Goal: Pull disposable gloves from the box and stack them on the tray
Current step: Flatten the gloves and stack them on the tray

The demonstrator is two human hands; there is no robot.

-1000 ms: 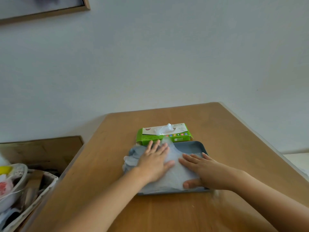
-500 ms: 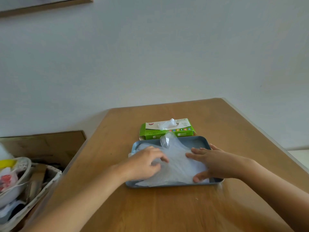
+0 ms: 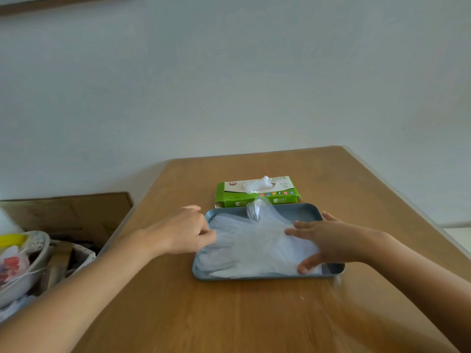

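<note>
A grey-blue tray [image 3: 254,277] lies on the wooden table with a stack of clear disposable gloves [image 3: 254,244] in it. One glove end [image 3: 254,210] puffs up at the tray's far side. Just behind the tray sits the green and white glove box [image 3: 257,198], a clear glove [image 3: 258,184] poking out of its slot. My right hand [image 3: 328,240] presses flat on the right half of the stack, thumb near the front rim. My left hand [image 3: 183,230] is at the tray's left edge, its loosely bent fingertips touching the stack's left border.
The wooden table [image 3: 229,314] ends at a wall behind the box and drops off along its right and left edges. Left of the table, lower down, stand a cluttered basket [image 3: 30,263] and a cardboard box [image 3: 76,212].
My left hand slid left across the gloves, from the middle of the stack to the tray's left edge. My right hand stayed pressing the right side. The camera view shifted slightly.
</note>
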